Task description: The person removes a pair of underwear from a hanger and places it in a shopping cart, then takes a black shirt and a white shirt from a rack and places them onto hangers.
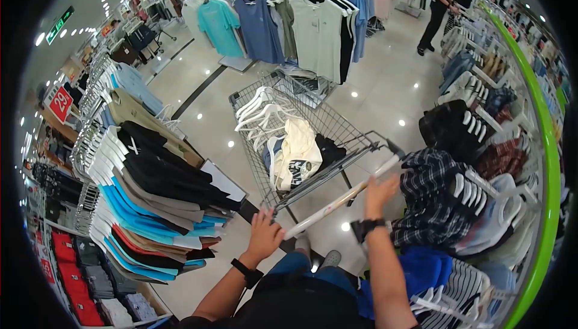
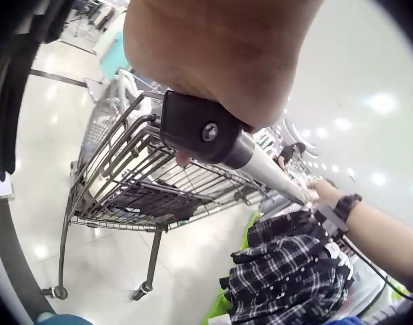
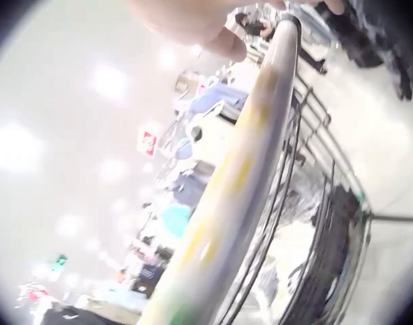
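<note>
A wire shopping cart stands before me, its pale handle running diagonally between my hands. My left hand grips the handle's left end, over a black end cap; one fingertip shows below the cap in the left wrist view. Toward the other end, my right hand holds the handle, thumb on one side and fingers on the other in the right wrist view. Inside the cart lie several white hangers, a cream printed garment and a dark garment.
Left of the cart stands a rack of shirts; folded clothes fill shelves below. Plaid shirts hang close by my right arm, beside a green rail. Shirts hang beyond the cart. A person stands at back right.
</note>
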`<control>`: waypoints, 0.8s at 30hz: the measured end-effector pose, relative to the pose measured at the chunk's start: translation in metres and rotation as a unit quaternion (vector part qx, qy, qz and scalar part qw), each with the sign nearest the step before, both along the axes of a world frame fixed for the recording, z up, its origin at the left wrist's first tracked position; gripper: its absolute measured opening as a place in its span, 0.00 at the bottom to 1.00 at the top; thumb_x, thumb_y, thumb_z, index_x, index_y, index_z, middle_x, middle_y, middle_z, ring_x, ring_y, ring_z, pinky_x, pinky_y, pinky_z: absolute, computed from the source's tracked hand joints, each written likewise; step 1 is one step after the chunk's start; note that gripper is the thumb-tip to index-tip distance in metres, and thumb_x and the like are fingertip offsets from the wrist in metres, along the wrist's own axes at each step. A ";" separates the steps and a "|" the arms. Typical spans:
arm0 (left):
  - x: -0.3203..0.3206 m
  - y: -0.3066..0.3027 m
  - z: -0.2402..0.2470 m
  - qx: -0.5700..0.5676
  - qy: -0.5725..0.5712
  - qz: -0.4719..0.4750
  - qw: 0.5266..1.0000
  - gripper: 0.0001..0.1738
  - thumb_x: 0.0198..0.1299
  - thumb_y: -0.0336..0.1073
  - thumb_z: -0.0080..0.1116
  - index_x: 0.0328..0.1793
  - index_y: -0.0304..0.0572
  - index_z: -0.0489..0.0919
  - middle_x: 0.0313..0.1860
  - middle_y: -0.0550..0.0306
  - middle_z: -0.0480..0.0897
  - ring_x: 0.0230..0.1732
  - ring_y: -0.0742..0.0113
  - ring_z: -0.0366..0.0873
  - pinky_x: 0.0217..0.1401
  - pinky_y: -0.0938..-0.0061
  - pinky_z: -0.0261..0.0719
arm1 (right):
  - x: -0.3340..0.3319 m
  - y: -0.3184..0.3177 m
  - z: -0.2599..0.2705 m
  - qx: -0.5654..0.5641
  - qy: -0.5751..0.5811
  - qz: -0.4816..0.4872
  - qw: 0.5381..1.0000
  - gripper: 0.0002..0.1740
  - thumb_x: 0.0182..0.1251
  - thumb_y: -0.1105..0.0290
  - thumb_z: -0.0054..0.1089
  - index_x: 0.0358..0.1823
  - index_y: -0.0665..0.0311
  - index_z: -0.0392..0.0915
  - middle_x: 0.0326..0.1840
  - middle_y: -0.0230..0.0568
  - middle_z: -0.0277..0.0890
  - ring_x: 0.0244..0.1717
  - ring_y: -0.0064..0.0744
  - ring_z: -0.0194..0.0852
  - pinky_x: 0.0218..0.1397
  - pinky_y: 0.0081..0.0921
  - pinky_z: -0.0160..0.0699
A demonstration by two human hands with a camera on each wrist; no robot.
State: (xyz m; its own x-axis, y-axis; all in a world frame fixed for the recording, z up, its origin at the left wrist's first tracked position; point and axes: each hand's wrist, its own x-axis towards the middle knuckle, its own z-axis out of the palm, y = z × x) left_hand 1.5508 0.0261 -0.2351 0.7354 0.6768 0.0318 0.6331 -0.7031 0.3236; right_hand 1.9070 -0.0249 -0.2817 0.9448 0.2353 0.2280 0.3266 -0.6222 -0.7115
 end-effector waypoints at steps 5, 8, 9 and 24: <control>0.077 0.040 -0.002 -0.141 -0.011 -0.132 0.981 0.22 0.68 0.50 0.53 0.58 0.44 0.77 0.72 0.42 0.68 0.78 0.42 0.56 0.78 0.45 0.50 | -0.062 0.026 -0.013 0.107 0.235 0.147 0.955 0.49 0.57 0.66 0.70 0.71 0.83 0.49 0.68 0.70 0.58 0.72 0.59 0.56 0.76 0.43 0.51; 0.109 0.063 -0.007 -0.173 -0.079 -0.186 0.964 0.25 0.70 0.50 0.51 0.66 0.45 0.72 0.72 0.43 0.67 0.78 0.45 0.56 0.79 0.49 0.50 | -0.047 0.047 -0.027 0.092 0.234 0.206 0.946 0.45 0.57 0.72 0.69 0.70 0.77 0.51 0.59 0.62 0.68 0.58 0.52 0.72 0.63 0.36 0.69; 0.118 0.070 -0.012 -0.161 -0.110 -0.191 0.962 0.26 0.70 0.50 0.51 0.68 0.45 0.70 0.72 0.44 0.68 0.78 0.46 0.57 0.79 0.50 0.50 | -0.035 0.058 -0.019 0.092 0.268 0.190 0.940 0.43 0.57 0.73 0.69 0.69 0.75 0.52 0.56 0.60 0.71 0.54 0.51 0.75 0.60 0.37 0.72; -0.132 0.087 -0.213 -0.362 0.217 0.348 0.837 0.21 0.66 0.43 0.46 0.50 0.34 0.81 0.48 0.34 0.83 0.52 0.38 0.80 0.58 0.50 0.77 | 0.108 0.222 -0.027 0.219 0.344 0.209 0.889 0.21 0.55 0.86 0.57 0.50 0.68 0.67 0.36 0.37 0.71 0.30 0.25 0.71 0.30 0.22 0.73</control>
